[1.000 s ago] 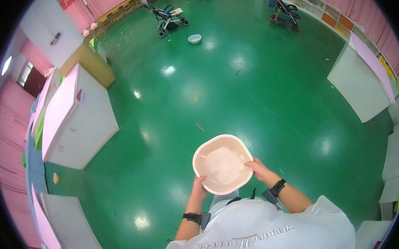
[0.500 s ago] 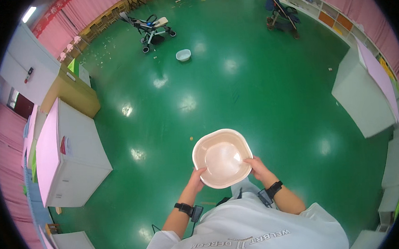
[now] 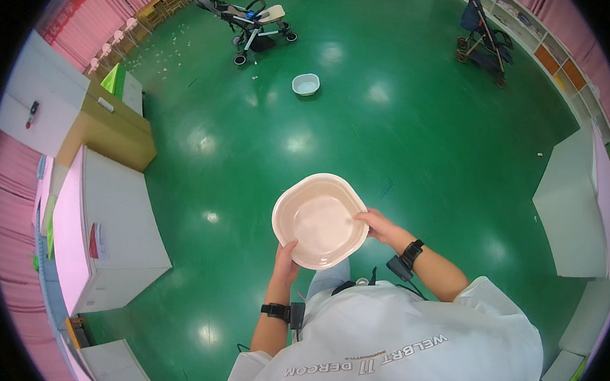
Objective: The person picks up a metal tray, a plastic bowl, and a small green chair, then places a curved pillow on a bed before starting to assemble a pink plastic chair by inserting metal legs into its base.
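A pale pink, rounded plastic basin is held out in front of my body, its inside facing up with nothing seen in it. My left hand grips the near left part of its rim, thumb over the edge. On the right side my right hand clasps the rim, thumb inside and fingers beneath, where they are partly hidden. Farther ahead on the green floor stands a light blue-white basin, apart from both hands.
A grey stroller stands beyond the floor basin, and a dark stroller is at the far right. White cabinets line the left; another cabinet stands right. Open shelves run along the right wall. White scraps litter the far left floor.
I have moved forward with the pink basin in both hands. The floor basin and grey stroller appear nearer and farther right. The held basin sits slightly higher and more left in view.
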Tool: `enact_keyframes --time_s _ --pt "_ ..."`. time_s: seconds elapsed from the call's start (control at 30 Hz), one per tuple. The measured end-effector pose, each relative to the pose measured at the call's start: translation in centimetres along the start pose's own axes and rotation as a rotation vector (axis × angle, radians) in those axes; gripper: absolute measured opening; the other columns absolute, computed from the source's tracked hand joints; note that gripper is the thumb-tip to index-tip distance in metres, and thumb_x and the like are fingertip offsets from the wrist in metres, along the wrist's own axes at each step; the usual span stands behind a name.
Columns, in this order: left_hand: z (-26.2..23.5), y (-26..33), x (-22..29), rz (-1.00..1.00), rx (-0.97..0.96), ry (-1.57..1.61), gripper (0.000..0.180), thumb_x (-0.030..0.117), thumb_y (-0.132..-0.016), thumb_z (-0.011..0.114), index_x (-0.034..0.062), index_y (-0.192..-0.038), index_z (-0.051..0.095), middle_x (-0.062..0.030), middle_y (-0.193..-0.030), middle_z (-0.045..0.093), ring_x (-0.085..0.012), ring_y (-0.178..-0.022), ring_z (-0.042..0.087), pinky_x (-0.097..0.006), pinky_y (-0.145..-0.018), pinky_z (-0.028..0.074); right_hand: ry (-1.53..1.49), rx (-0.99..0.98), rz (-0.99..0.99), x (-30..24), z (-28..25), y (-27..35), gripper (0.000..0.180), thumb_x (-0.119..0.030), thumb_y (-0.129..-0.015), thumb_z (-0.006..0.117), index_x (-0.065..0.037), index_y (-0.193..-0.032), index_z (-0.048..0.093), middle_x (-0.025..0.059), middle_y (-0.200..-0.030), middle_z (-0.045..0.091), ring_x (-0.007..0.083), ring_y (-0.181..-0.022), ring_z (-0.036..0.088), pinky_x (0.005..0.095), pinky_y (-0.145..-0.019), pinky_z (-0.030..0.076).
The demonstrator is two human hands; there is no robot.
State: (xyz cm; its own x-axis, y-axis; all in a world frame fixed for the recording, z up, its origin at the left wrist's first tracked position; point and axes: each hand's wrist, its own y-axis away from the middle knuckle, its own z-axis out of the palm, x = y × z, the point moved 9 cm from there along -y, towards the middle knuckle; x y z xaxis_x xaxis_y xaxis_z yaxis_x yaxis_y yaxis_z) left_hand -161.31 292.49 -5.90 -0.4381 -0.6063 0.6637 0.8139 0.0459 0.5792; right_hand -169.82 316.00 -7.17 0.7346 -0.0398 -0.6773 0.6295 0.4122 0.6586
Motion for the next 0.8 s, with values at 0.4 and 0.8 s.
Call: enact_keyframes --time_s 0.4,0.8 --pt "8.0 -32.8 18.0 -0.092 -0.063 -0.128 0.051 0.017 -0.087 0.049 0.0009 -0.134 0.035 -0.0157 -0.123 0.053 -0.0262 -0.106 0.058 -0.037 -0.087 0.053 -0.072 0.134 0.006 -22.7 -5.7 -23.2 0.044 -0.028 -0.085 0.057 -0.008 -0.124 0.05 0.0057 -0.105 0.062 0.0151 -0.089 0.063 0.0299 -0.07 0.054" --pt "10.1 -65.2 33.6 -0.065 0.169 -0.18 0.05 0.007 -0.084 0.048 0.0005 -0.132 0.035 -0.017 -0.121 0.052 -0.0292 -0.108 0.056 -0.041 -0.089 0.05 -0.339 0.046 0.044 -45.3 -15.4 -55.5 0.05 -0.039 -0.09 0.049 -0.008 -0.128 0.044 0.0107 -0.121 0.05 0.0249 -0.103 0.054 0.0447 -0.084 0.05"
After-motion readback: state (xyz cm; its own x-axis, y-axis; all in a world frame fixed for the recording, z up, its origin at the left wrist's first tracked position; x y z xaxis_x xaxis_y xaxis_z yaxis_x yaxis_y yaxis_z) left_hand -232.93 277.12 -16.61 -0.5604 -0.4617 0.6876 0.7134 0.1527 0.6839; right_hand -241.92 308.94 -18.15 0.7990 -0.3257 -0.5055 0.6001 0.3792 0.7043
